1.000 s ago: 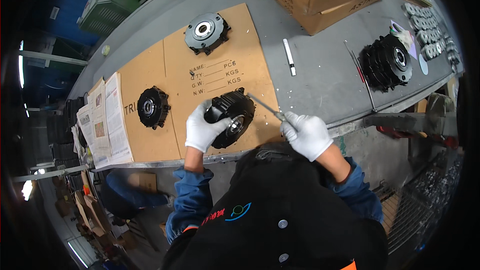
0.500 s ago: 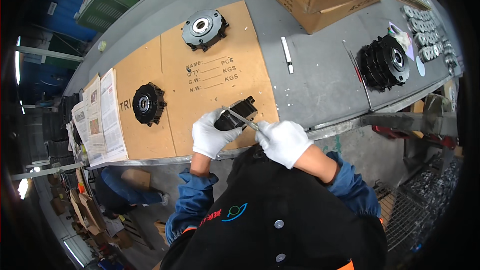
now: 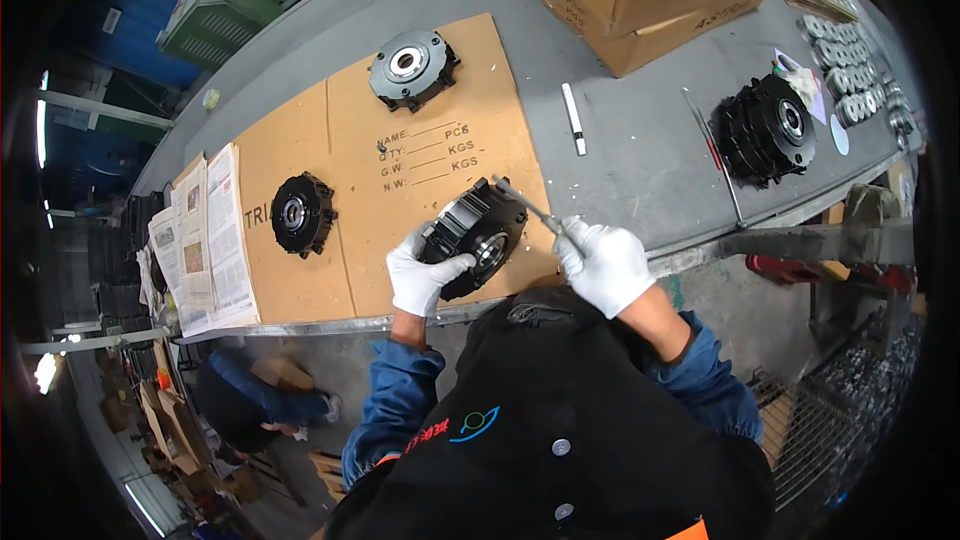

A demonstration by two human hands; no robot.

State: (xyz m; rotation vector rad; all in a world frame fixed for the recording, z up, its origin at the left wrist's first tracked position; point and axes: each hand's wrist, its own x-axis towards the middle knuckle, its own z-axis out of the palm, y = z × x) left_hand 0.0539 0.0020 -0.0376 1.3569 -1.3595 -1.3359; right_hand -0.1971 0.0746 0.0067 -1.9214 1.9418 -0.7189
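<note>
My left hand (image 3: 417, 275), in a white glove, grips a black round machine part (image 3: 478, 232) by its left side. The part stands tilted on edge, its ribbed rim upward and its metal centre ring turned toward the right. In my gloved right hand (image 3: 606, 266) is a slim grey metal file (image 3: 528, 202), held in closed fingers. The tool points up and left, its tip close to the part's upper edge; whether they touch I cannot tell. Two similar parts lie on the cardboard: a black one (image 3: 302, 215) at left and a grey-topped one (image 3: 412, 70) farther back.
A cardboard sheet (image 3: 400, 220) covers the table's middle, with newspapers (image 3: 212, 240) at its left. To the right are a white marker (image 3: 573, 118), a thin rod (image 3: 712, 155), stacked black parts (image 3: 765, 130), metal rings (image 3: 850, 70) and cartons (image 3: 650, 0). Another person (image 3: 250, 395) bends down at lower left.
The held part has been turned so its face and centre ring now show. My right hand has moved right and slightly down, and the file now lies nearer the part's upper right edge.
</note>
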